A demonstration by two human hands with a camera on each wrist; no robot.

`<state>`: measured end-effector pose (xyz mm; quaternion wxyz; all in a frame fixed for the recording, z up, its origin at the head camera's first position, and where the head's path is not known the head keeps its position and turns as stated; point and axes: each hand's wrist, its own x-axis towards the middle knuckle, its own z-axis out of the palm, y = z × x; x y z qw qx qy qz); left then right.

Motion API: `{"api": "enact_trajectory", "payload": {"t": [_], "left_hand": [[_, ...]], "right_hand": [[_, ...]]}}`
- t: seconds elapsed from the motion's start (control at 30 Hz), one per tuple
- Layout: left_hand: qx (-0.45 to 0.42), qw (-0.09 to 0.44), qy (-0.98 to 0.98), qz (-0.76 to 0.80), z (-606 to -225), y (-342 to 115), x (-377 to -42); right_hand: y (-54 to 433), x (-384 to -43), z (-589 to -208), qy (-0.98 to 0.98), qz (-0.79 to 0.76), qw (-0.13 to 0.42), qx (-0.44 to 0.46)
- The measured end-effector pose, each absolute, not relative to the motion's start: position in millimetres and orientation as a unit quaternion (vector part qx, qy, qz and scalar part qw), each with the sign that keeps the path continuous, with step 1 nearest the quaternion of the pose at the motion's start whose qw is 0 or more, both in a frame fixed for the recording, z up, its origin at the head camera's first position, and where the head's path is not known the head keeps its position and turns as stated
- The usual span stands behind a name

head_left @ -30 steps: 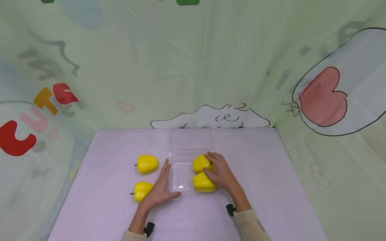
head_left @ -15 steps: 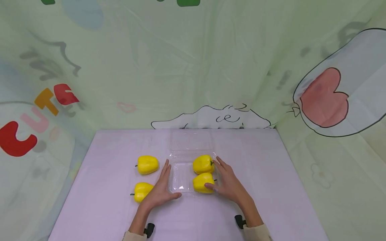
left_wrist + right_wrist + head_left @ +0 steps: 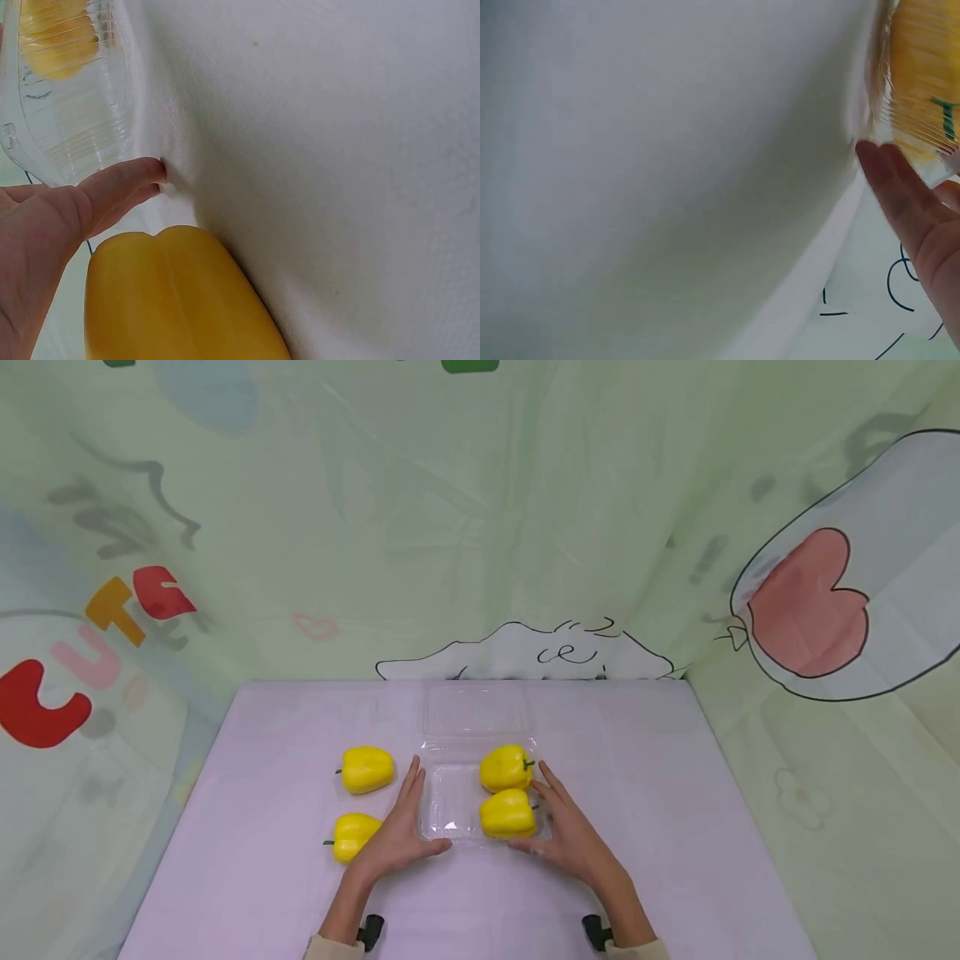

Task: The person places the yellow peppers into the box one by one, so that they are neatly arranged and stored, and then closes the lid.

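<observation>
A clear plastic clamshell box (image 3: pixel 452 802) lies with its lid (image 3: pixel 476 708) folded back on the table. Inside its right half sit two yellow bell peppers, the far one (image 3: pixel 504 768) and the near one (image 3: pixel 507 815), stems to the right. My left hand (image 3: pixel 401 835) stands beside the box's left side, fingers straight and thumb spread at the near edge. On the right side my right hand (image 3: pixel 572 835) is placed likewise, fingertips (image 3: pixel 866 150) by the box wall. Neither hand holds a pepper. In the left wrist view, another pepper (image 3: pixel 176 300) lies near my left hand.
Left of the box, a yellow pepper (image 3: pixel 367 770) lies on the pale table cloth (image 3: pixel 637 743). Nearer, a second pepper (image 3: pixel 352 837) is partly hidden by my left hand. A green printed curtain (image 3: pixel 465 527) encloses the table's back and sides.
My right hand has come off the two peppers in the box and moved back to the box's right side. The left hand and the peppers outside have stayed in place.
</observation>
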<state>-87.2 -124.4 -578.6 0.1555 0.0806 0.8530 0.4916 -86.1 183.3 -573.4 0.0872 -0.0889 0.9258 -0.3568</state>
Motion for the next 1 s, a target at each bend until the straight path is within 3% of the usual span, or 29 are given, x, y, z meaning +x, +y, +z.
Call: {"api": "enact_trajectory", "payload": {"t": [1.0], "left_hand": [[0.080, 0.152, 0.855, 0.489, -579.6, -124.3, -87.8]], "right_hand": [[172.4, -80.7, -587.6, 0.902, -0.426, 0.040, -0.055]]}}
